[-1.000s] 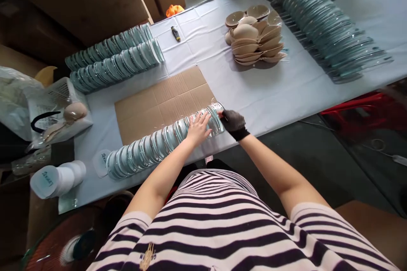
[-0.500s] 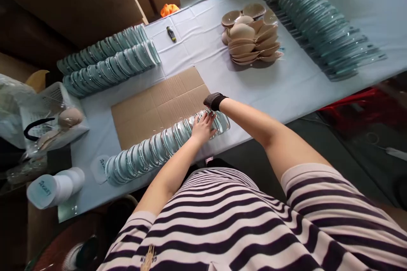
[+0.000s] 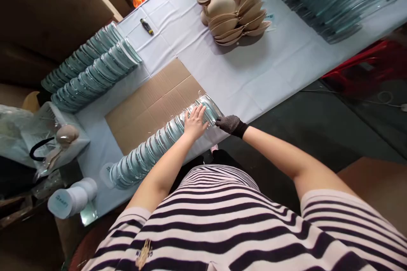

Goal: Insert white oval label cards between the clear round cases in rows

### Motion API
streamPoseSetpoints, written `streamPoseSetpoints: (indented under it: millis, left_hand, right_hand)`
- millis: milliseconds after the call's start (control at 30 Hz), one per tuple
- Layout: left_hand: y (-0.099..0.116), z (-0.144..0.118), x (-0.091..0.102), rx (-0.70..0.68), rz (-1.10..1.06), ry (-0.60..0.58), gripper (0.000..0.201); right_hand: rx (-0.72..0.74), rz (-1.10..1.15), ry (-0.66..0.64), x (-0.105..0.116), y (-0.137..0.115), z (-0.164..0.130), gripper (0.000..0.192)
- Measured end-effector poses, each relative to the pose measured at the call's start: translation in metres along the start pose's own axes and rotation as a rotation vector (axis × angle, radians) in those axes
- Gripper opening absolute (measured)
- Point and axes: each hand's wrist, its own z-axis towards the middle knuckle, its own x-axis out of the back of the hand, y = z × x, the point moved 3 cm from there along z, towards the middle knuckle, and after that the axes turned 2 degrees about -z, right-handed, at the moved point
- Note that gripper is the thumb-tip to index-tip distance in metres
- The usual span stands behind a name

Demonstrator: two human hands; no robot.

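Note:
A long row of clear, rounded plastic packages (image 3: 148,154) leans in an overlapping line along the table's near edge. My bare left hand (image 3: 194,123) lies on the row toward its right end, fingers spread. At that right end is my right hand (image 3: 229,124) in a dark dotted glove, its fingers bent together against the lower edge of the last packages. What the gloved fingertips hold, if anything, is hidden. Behind the row lies a flat cardboard sheet (image 3: 152,97), partly covered by it.
Two more package rows (image 3: 95,72) stand at the back left. Beige cups (image 3: 233,12) are piled farther back, near a large package stack (image 3: 330,0). A cutter-like tool (image 3: 146,27) lies on the white-covered table. White rolls (image 3: 71,199) and a white basket (image 3: 71,142) are at left.
My right hand has moved from behind the row's right end to its near right corner. My left hand stays on the row. The view has shifted and turned.

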Motion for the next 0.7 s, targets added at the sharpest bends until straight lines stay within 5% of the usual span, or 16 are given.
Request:
streamPoseSetpoints:
  millis: [200, 267, 400, 567, 700]
  left_hand:
    - [0.014, 0.000, 0.002, -0.011, -0.105, -0.043, 0.069]
    - [0.015, 0.001, 0.002, -0.041, -0.139, -0.044, 0.069]
    - [-0.005, -0.019, 0.013, -0.089, -0.152, 0.197, 0.065]
    - [-0.093, -0.128, 0.030, 0.209, -0.351, 0.557, 0.056]
    - [-0.202, -0.259, 0.015, 0.891, -0.551, 0.812, 0.043]
  right_hand:
    - [-0.027, -0.114, 0.062, -0.042, -0.011, -0.021, 0.043]
    - [-0.089, -0.107, 0.173, -0.055, -0.009, -0.025, 0.037]
    - [-0.047, 0.085, 0.210, -0.091, -0.007, -0.023, 0.033]
    - [0.193, 0.234, 0.118, -0.090, -0.074, -0.004, 0.031]
    - [0.395, 0.261, 0.088, -0.045, -0.179, 0.039, 0.036]
